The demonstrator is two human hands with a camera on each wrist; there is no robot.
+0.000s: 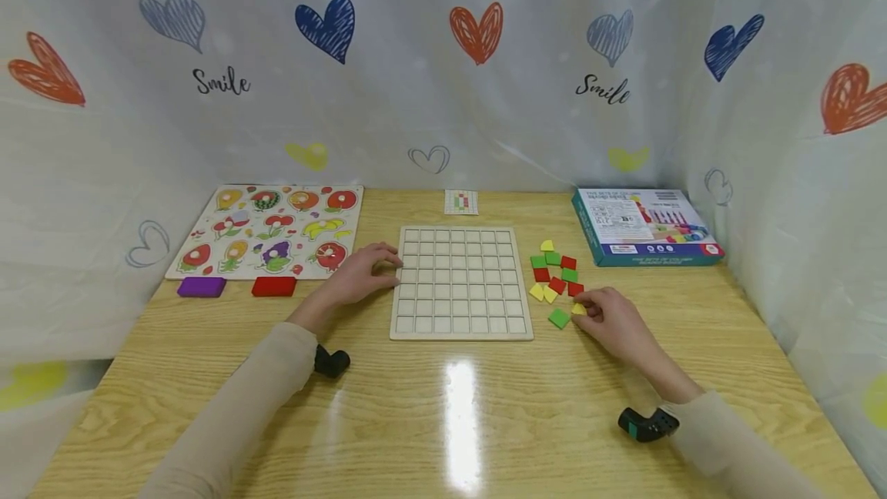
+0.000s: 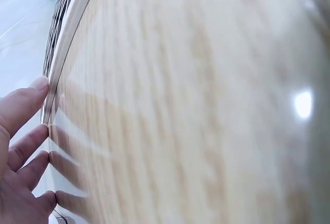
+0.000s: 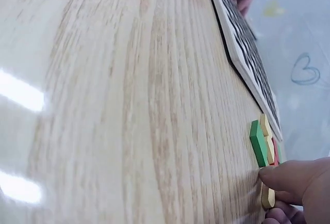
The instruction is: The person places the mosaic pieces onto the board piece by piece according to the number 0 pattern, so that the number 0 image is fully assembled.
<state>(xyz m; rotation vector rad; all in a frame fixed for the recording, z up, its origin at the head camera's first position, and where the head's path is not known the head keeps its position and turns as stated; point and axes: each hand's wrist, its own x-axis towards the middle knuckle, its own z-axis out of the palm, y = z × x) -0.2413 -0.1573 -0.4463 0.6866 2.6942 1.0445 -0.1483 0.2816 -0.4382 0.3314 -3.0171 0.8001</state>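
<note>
Between hands: grid board [image 1: 460, 283]; right hand [image 1: 613, 322] pinches yellow tile [image 1: 578, 309].

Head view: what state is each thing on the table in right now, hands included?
Grid board: flat on the table, every cell empty.
Left hand: fingers straight, resting against the board's left edge.
Right hand: pinching a yellow tile that lies on the table.
Loose tiles: red, green and yellow, scattered right of the board.
Game box: closed, lying flat.
Fruit puzzle: pieces seated.
</note>
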